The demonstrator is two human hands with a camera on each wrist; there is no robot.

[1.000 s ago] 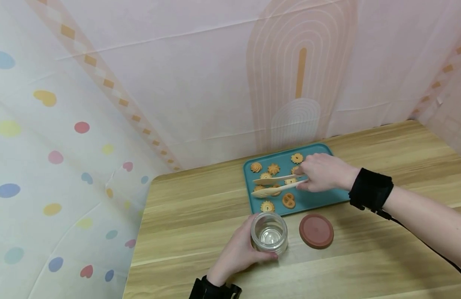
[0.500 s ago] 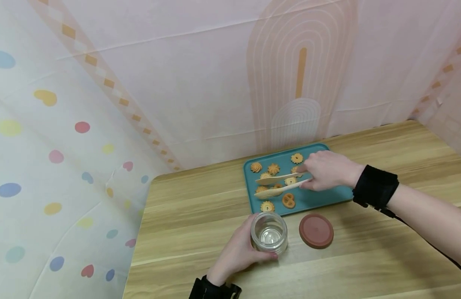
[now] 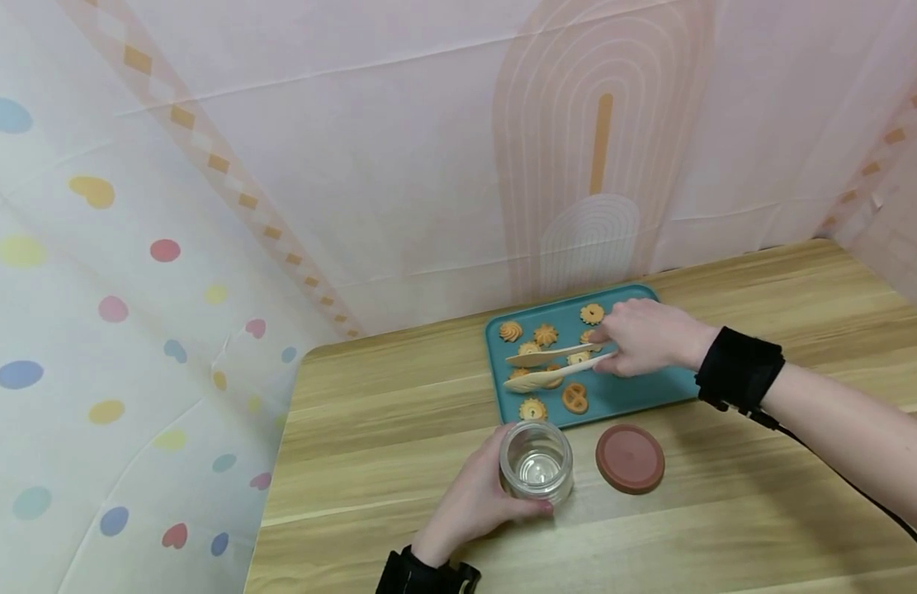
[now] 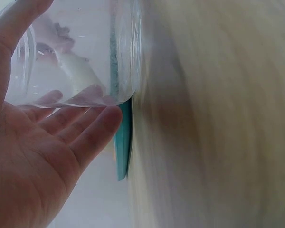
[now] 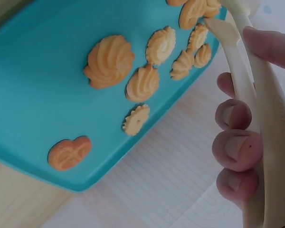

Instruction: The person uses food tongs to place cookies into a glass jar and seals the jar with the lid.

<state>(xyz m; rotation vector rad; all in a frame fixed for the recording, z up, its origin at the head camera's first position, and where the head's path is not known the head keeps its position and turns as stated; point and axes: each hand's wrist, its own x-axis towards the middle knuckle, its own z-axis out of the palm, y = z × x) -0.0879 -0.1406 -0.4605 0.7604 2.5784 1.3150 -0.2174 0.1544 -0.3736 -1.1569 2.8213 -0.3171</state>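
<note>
My left hand (image 3: 469,499) grips an uncovered clear glass jar (image 3: 538,470) standing on the table, thumb on the near side. Only its clear bottom shows inside. Pale tongs (image 3: 534,382) are held in my right hand (image 3: 647,338), their two arms spread over the left part of a blue-green tray (image 3: 629,396). Under and between the arms lie several cookies, partly covered from above. A swirled cookie (image 3: 510,332), a star-shaped one (image 3: 545,334) and a pretzel-shaped one (image 3: 574,398) sit around them. In the right wrist view, fingers curl around the tongs (image 5: 275,142).
A reddish-brown round lid (image 3: 630,459) lies flat on the wooden table (image 3: 369,462), right of the jar. The tray reaches back close to the patterned cloth wall (image 3: 428,206). A black cable (image 3: 859,487) trails from the right wristband.
The tongs and my right hand shifted slightly right, then a little back left, over the same cookies. My left hand and the jar have stayed in place.
</note>
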